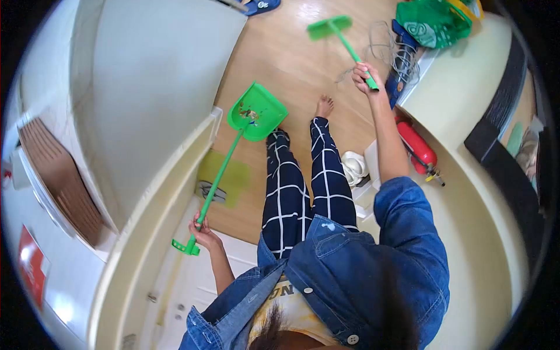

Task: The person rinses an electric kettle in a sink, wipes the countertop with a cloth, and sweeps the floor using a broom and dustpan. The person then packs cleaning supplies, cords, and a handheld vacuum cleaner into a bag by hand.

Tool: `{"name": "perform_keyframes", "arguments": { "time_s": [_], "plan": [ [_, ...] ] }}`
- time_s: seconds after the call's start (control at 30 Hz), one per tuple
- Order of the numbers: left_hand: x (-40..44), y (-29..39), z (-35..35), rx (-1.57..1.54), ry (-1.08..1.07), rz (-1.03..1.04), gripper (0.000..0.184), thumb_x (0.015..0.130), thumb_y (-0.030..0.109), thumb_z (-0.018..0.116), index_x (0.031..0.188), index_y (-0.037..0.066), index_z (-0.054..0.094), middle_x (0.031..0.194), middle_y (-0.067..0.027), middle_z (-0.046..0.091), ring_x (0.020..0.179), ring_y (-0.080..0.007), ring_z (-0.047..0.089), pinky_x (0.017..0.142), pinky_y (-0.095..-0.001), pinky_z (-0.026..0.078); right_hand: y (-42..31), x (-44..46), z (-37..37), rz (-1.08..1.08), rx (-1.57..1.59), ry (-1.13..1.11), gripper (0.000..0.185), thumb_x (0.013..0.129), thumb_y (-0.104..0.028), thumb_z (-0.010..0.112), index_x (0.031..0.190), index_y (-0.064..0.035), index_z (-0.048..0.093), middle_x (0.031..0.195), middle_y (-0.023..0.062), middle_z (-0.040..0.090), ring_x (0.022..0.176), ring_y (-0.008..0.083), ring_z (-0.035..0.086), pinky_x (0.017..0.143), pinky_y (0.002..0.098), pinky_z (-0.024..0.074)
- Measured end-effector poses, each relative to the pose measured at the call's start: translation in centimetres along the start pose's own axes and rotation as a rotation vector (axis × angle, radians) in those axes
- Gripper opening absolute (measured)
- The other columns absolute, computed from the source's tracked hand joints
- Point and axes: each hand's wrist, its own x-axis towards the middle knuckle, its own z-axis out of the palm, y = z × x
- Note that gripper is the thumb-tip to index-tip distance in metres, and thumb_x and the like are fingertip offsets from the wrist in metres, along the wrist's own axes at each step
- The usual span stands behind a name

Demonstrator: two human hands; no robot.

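My left hand (pixel 204 232) is closed around the green handle of a long dustpan (pixel 271 119), near the handle's hooked end. Bits of debris (pixel 249 114) lie in the pan, which is in front of my left foot. Out to the right, my right hand (pixel 366 77) grips the green stick of a small broom (pixel 344 39). The broom's green head points away from me and looks slightly blurred; I cannot tell whether its bristles touch the wooden floor (pixel 291 64).
A red fire extinguisher (pixel 417 146) lies by the curved right wall. Grey cables (pixel 385 49) and a green bag (pixel 434 24) are at the upper right. A white coil (pixel 353 168) sits beside my right leg. A grey-white panel (pixel 157 87) stands at left, and a blue slipper (pixel 261 6) is at the top.
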Motion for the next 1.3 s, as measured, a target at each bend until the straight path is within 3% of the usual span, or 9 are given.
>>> {"name": "perform_keyframes", "arguments": {
  "time_s": [0.1,0.2,0.37,0.47,0.5,0.67,1.0,1.23,1.3],
  "plan": [
    [-1.6,-2.0,-5.5,-0.124,0.009,-0.042,0.029,0.086,0.024,0.04,0.062,0.009,0.034,0.085,-0.0113,0.058,0.105,-0.0268,0.047,0.087,-0.0405,0.04,4.3,-4.1,3.3,-0.12,-1.044,0.482,0.026,0.077,-0.01,0.045,0.103,-0.0089,0.039,0.05,-0.0005,0.042,0.036,0.0098,0.039,0.032,0.0217,0.0328],
    [-5.0,-1.9,-12.2,-0.094,0.106,-0.09,0.029,0.085,0.024,0.041,0.061,0.009,0.035,0.083,-0.0108,0.058,0.106,-0.0298,0.047,0.09,-0.0437,0.037,10.3,-10.9,8.3,0.078,-1.528,0.444,0.056,0.072,-0.003,0.046,0.124,-0.0099,0.026,0.053,-0.0001,0.043,0.036,0.0094,0.04,0.031,0.0224,0.0337],
    [-7.2,-2.4,-21.9,-0.119,0.154,-0.127,0.03,0.085,0.023,0.042,0.06,0.009,0.035,0.079,-0.0096,0.057,0.106,-0.0318,0.046,0.089,-0.0446,0.038,17.8,-10.0,11.9,0.807,-1.374,0.103,0.062,0.072,-0.002,0.049,0.13,-0.0118,0.027,0.055,0.0007,0.046,0.037,0.0065,0.038,0.031,0.0194,0.0319],
    [-8.5,-4.1,-25.6,-0.112,0.195,-0.172,0.028,0.084,0.024,0.041,0.061,0.01,0.035,0.076,-0.0079,0.057,0.104,-0.0313,0.048,0.087,-0.0432,0.04,26.5,-1.0,8.1,0.875,-1.628,-0.147,0.017,0.08,-0.022,0.042,0.086,-0.008,0.052,0.052,0.0004,0.049,0.036,0.0131,0.041,0.038,0.031,0.0377],
    [-9.4,-4.3,-26.2,-0.084,0.225,-0.181,0.027,0.084,0.025,0.041,0.062,0.01,0.035,0.075,-0.0072,0.057,0.103,-0.0309,0.048,0.086,-0.0421,0.041,29.0,3.2,4.1,0.899,-1.698,-0.26,0.034,0.084,-0.03,0.037,0.069,-0.0065,0.056,0.052,0.0009,0.051,0.037,0.0163,0.042,0.042,0.0371,0.0407],
    [-9.3,-8.8,-25.7,-0.147,0.35,-0.214,0.028,0.084,0.024,0.041,0.062,0.01,0.036,0.077,-0.0078,0.057,0.104,-0.031,0.048,0.087,-0.0428,0.039,26.6,16.1,12.6,1.11,-1.237,0.152,0.013,0.079,-0.02,0.048,0.07,-0.0111,0.048,0.054,-0.0043,0.045,0.037,0.0025,0.039,0.034,0.0144,0.029],
    [-6.4,-10.4,-16.6,-0.128,0.354,-0.256,0.022,0.081,0.029,0.048,0.072,0.009,0.044,0.083,-0.008,0.058,0.083,-0.0188,0.054,0.082,-0.0389,0.037,5.2,9.7,13.1,0.695,-0.792,0.136,0.024,0.085,-0.024,0.045,0.062,-0.0139,0.041,0.044,-0.0091,0.035,0.033,0.0007,0.03,0.031,0.0157,0.0227],
    [-5.2,-6.9,-6.8,-0.156,0.203,-0.168,0.023,0.082,0.027,0.049,0.07,0.008,0.043,0.079,-0.0079,0.055,0.078,-0.0139,0.052,0.076,-0.0316,0.043,-11.6,9.3,18.9,0.338,-1.674,0.466,0.01,0.078,-0.018,0.051,0.082,-0.0093,0.05,0.053,-0.0062,0.044,0.037,0.0015,0.037,0.035,0.0199,0.0326],
    [-5.9,-4.4,-1.0,-0.1,0.19,-0.155,0.024,0.082,0.028,0.049,0.07,0.008,0.043,0.079,-0.0074,0.055,0.073,-0.0122,0.05,0.075,-0.0306,0.044,-13.0,10.5,13.7,-0.12,-1.915,0.437,0.048,0.071,-0.015,0.055,0.117,-0.0034,0.045,0.059,0.0015,0.051,0.04,0.0089,0.043,0.039,0.0233,0.0383]
  ]
}}
